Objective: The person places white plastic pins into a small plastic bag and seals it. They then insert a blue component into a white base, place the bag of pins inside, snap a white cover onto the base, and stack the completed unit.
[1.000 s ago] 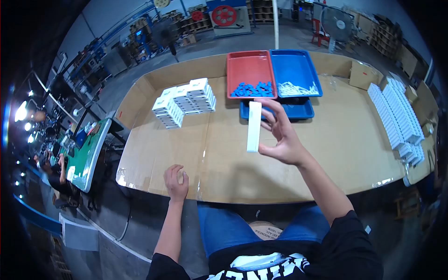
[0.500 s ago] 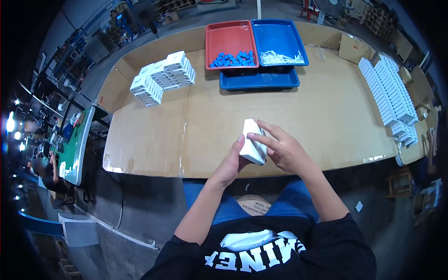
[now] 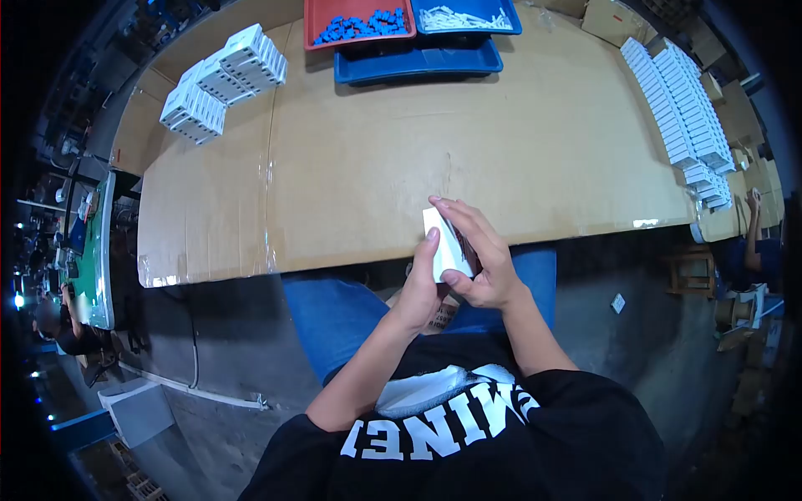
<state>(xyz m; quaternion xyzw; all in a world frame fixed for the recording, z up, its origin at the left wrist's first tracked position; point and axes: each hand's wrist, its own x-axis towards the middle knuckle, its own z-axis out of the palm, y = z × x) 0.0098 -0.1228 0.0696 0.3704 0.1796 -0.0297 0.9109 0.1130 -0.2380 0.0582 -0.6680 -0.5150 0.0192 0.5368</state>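
A small white box (image 3: 444, 242) is held between both hands, close to the table's front edge and above my lap. My left hand (image 3: 419, 290) wraps its left side, thumb lying along the near face. On the other side, my right hand (image 3: 489, 265) grips it with the fingers over the far end and the thumb at the lower end. My palms and fingers hide much of the box's sides.
On the cardboard-covered table (image 3: 368, 175) stand stacked white boxes (image 3: 224, 79) at left and long rows of white boxes (image 3: 681, 108) at right. A red tray (image 3: 311, 18) holds blue pieces; a blue tray (image 3: 511, 18) holds white pieces. Below them sits another blue tray (image 3: 418, 71).
My view has tilted down and shifted, so the table sits higher. My right hand's fingers have closed around the white box, its thumb now pressing the lower end; both hands are nearer my body.
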